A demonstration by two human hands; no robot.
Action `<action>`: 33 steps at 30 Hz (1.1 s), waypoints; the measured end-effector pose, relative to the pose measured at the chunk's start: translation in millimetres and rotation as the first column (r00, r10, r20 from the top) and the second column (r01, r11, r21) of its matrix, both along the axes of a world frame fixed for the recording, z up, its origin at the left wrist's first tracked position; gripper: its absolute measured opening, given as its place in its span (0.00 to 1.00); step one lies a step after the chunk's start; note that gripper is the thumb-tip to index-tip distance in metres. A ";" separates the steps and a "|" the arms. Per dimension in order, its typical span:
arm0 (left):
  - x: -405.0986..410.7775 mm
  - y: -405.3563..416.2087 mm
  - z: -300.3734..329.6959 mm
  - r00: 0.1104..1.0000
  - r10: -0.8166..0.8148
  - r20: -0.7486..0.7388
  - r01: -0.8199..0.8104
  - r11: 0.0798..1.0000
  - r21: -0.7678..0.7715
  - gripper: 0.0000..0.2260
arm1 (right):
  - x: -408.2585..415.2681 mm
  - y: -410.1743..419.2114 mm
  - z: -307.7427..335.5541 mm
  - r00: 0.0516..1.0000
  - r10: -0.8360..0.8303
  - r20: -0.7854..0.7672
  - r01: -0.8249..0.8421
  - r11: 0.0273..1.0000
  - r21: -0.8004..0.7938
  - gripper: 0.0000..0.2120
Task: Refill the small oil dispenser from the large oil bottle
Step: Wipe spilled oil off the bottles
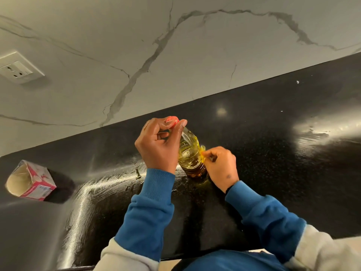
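Broadly: black countertop (273, 153) runs diagonal under marble wall (175, 55), near edge at bottom, open room on R side. Red carton (29, 180) lies tipped far L, well apart. Oil bottle (190, 153) stands mid-counter, upright (looks tilted, wide lens). L hand (156, 145) pinches red cap (172, 120). R hand (220, 163) pinches yellow label strip (202, 151) at bottle side.
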State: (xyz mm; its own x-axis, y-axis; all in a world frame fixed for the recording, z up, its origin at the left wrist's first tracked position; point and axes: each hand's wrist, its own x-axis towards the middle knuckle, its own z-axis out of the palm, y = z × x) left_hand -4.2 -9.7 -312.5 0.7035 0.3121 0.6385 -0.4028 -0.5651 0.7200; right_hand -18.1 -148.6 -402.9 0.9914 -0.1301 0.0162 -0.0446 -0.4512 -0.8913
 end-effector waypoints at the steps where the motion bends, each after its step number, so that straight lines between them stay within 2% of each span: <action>1: 0.3 1.8 1.5 1.000 -0.024 -0.020 0.024 1.000 -0.012 0.10 | 2.8 -0.5 9.0 0.999 -0.007 0.054 0.006 1.000 0.013 0.05; 4: 2.0 8.9 5.3 0.982 -0.160 -0.105 0.152 0.985 -0.080 0.09 | 8.2 -1.5 47.0 0.961 -0.038 0.274 0.006 0.993 0.117 0.07; 7: 4.4 14.1 7.9 0.935 -0.319 -0.152 0.303 0.946 -0.118 0.07 | 9.3 2.7 73.3 0.898 -0.025 0.439 -0.074 0.976 0.207 0.08; 9: 4.0 13.3 9.6 0.928 -0.332 -0.168 0.308 0.939 -0.149 0.06 | 9.8 7.4 69.4 0.864 -0.040 0.502 -0.073 0.976 0.204 0.07; 12: 2.2 7.6 7.9 0.967 -0.213 -0.138 0.193 0.970 -0.145 0.08 | 10.5 5.9 29.7 0.880 -0.085 0.467 0.034 0.993 0.116 0.07; 15: 0.7 3.4 6.5 0.980 -0.149 -0.132 0.133 0.984 -0.121 0.08 | 4.1 0.9 -13.9 0.975 -0.055 0.215 0.058 0.998 -0.009 0.06; 17: 1.5 3.6 8.8 0.983 -0.117 -0.143 0.105 0.990 -0.092 0.08 | -1.1 -0.2 -27.1 0.999 -0.021 0.029 0.023 0.998 -0.053 0.05; 19: 0.8 3.2 12.3 0.985 -0.102 -0.138 0.095 0.994 -0.051 0.08 | -1.0 -1.2 -24.3 0.999 -0.001 -0.039 -0.001 0.998 -0.057 0.06; 21: -0.4 2.9 14.5 0.986 -0.092 -0.137 0.092 0.996 -0.010 0.07 | 4.4 -2.2 -4.7 1.000 0.004 0.010 -0.004 0.999 -0.039 0.05; 23: -0.8 1.8 13.0 0.989 -0.072 -0.129 0.075 0.997 0.019 0.06 | 9.8 -1.8 26.2 0.988 -0.011 0.154 0.011 1.000 0.004 0.05; 26: -1.0 -1.8 8.7 0.996 -0.035 -0.083 0.036 0.999 0.011 0.09 | 9.8 2.5 70.5 0.923 -0.022 0.384 -0.030 0.991 0.127 0.06; 28: -2.7 -6.0 9.6 0.998 0.009 -0.061 -0.009 1.000 -0.010 0.12 | 6.0 7.4 80.6 0.885 -0.001 0.466 -0.072 0.988 0.138 0.06; 31: -1.3 -7.4 13.6 0.995 0.064 -0.080 -0.064 0.998 0.001 0.12 | 3.4 7.9 53.4 0.887 -0.035 0.460 -0.015 0.994 0.105 0.06; 33: -0.1 -7.1 15.8 0.994 0.045 -0.098 -0.044 0.999 0.011 0.10 | 1.7 3.1 20.8 0.938 -0.056 0.342 0.038 0.997 0.061 0.07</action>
